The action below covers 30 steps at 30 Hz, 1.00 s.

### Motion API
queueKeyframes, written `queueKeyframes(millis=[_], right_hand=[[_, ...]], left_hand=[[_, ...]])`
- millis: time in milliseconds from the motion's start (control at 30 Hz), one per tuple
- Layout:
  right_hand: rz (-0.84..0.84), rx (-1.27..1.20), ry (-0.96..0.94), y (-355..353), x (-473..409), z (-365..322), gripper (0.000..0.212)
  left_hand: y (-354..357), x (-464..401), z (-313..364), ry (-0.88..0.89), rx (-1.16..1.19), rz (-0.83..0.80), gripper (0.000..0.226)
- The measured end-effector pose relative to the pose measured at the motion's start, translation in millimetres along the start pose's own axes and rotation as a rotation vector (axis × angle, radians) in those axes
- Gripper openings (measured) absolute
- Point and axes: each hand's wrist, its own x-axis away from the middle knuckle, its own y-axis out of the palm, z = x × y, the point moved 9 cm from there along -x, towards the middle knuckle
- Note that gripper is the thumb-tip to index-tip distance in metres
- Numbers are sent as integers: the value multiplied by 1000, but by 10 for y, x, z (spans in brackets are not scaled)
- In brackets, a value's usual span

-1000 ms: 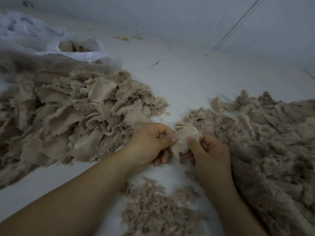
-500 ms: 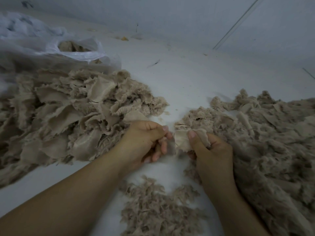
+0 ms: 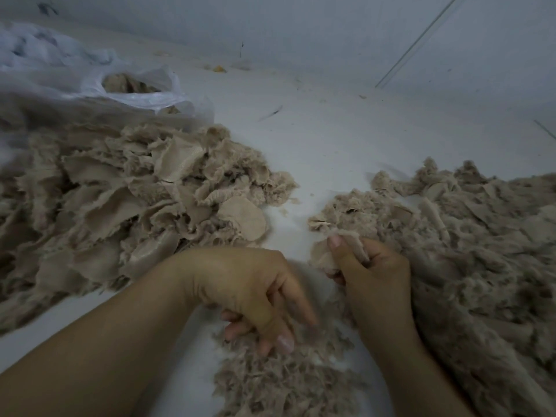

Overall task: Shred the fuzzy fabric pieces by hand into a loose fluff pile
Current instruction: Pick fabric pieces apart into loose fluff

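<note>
Nearest the camera, the fluff pile [image 3: 285, 383] lies on the white surface [image 3: 331, 152], and the left hand [image 3: 252, 293] has dropped onto its top edge; a second ago it was up beside the right hand, both pinching the same scrap. Its fingers point down, loosely curled and blurred, and whether they carry a shred or nothing at all cannot be told. This looks like a torn-off bit being let fall onto the pile, so one more tear is probably done.

Just beyond, the right hand [image 3: 373, 275] grips the fabric scrap [image 3: 328, 251], thumb pressed over it and fingers curled round — the piece sits at the edge of the right heap [image 3: 469, 260].

Farther left lies the left heap [image 3: 126, 206] of larger fuzzy pieces, flat backing showing, so much shredding appears to remain. Behind it a plastic bag [image 3: 141, 94] holds more of the fabric. Nothing blocks the hands — only the heaps crowd the pile on both sides.
</note>
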Motion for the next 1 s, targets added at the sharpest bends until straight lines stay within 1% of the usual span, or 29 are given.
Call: queueKeyframes(millis=[33,67,133,167,200,267,333,367,400,433,500,533,567,633,667,700,733,800,833,867,900,1000], right_hand=[[-14,16,-12,15,6,-16,32],[-24,21,-11,26,10,-22,32],[-38,7,8,41,15,-23,35],[-37,3,6,38,14,-30,37],[-39,8,-3,36,12,-46,38],[-49,26,-15,45,20,-57,42],[-55,26,-22,58,25,-53,41],[-56,26,-24,62,26,-52,40],[-50,19,-16,59,23,-39,39],[-38,-5,5,52,16,-14,36],[-26,-81,69,55,8,42,32],[-26,-104,92,65,10,60,31],[-30,-109,105,78,12,69,30],[-37,-95,113,90,15,67,28],[-36,-87,114,87,17,63,28],[-30,-83,113,77,20,58,27],[-22,-81,114,69,21,50,26],[-6,-92,121,55,22,44,24],[1,-103,128,50,20,49,24],[7,-110,135,47,19,55,24],[11,-113,141,47,16,61,24],[12,-113,152,52,22,56,24]], left_hand=[[-41,-28,-12,-19,-2,60,37],[-121,-50,-16,-27,10,178,39],[-342,-54,-59,-30,95,479,46],[-427,-43,-76,-21,135,593,46],[-481,-35,-72,-10,155,668,42],[-506,-40,-82,0,166,732,33],[-471,-48,-94,-5,160,710,28],[-457,-52,-71,20,195,706,28],[-476,-35,-39,77,277,743,29],[-555,20,-25,159,412,839,31],[-753,226,-89,330,695,1107,34],[-798,296,-115,372,747,1193,32],[-802,312,-117,372,726,1230,28],[-732,227,-113,276,550,1205,28],[-688,168,-115,199,429,1164,24],[-644,94,-99,124,300,1074,19],[-570,-5,-67,62,177,898,16],[-258,-155,-21,-41,32,349,12],[-99,-125,-13,-84,-15,114,16],[-17,-69,-20,-113,-54,-21,22],[-6,-28,-9,-115,-85,-57,25],[-125,-1,84,-9,-108,46,25]])
